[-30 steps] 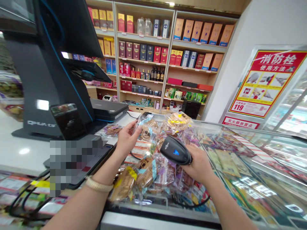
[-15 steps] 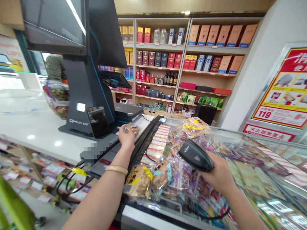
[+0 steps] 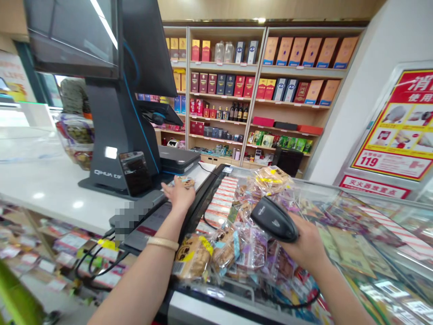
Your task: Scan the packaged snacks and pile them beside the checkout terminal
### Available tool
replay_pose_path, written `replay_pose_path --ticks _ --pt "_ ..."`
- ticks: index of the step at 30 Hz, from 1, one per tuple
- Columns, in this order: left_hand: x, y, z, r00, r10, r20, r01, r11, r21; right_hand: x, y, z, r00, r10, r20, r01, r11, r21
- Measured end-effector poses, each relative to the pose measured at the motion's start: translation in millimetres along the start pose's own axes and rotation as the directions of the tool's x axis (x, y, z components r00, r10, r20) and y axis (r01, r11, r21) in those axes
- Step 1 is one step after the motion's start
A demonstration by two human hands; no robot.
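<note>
A small wrapped snack [image 3: 185, 182] lies at the counter edge beside the black register, just past my left hand [image 3: 181, 195]. The fingers of that hand are spread, with the thumb out to the left. My right hand [image 3: 302, 237] is wrapped round the handle of a black barcode scanner [image 3: 273, 219], whose head points left over a pile of packets. In the pile, a yellow-labelled packet [image 3: 193, 256] and a blue-striped packet [image 3: 226, 249] lie at the near edge, purple-striped packets [image 3: 254, 248] beside them. Another yellow-labelled packet [image 3: 270, 179] tops the far end.
The black register [image 3: 118, 131] stands on the white counter [image 3: 50, 180] at left, near dark cables [image 3: 88, 259]. Under the pile is a glass display case [image 3: 338, 198] with goods inside. Shelves of boxes [image 3: 225, 85] line the back. Part of a person [image 3: 73, 95] shows behind the register.
The fingers of my left hand have opened from around the small snack, and the thumb has swung out left. My right hand keeps the scanner over the pile. The view has shifted slightly.
</note>
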State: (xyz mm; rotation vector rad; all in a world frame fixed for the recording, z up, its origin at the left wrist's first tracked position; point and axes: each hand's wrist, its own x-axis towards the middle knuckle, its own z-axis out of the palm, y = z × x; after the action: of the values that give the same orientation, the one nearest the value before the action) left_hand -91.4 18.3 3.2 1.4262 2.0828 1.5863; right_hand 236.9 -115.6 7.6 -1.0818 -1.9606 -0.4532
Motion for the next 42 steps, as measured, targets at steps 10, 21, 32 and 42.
replay_pose_path --ticks 10,21,32,42 --pt "-20 20 -18.6 0.417 0.227 0.880 -0.114 0.974 -0.197 3 -2 -2 1.000 -0.007 0.010 0.007 1.000 0.014" --pt "-30 23 -32.8 0.134 -0.015 0.991 -0.163 0.986 0.037 4 -5 -4 1.000 -0.017 0.021 0.016 0.999 0.052" --pt "-19 33 -57.3 0.084 0.297 0.951 0.174 0.936 -0.308 3 -6 -3 1.000 -0.031 -0.003 0.031 0.999 0.034" --pt "-35 49 -19.3 0.835 0.262 0.484 0.211 0.659 -0.721 5 -9 -5 0.998 -0.049 0.041 0.043 0.991 0.127"
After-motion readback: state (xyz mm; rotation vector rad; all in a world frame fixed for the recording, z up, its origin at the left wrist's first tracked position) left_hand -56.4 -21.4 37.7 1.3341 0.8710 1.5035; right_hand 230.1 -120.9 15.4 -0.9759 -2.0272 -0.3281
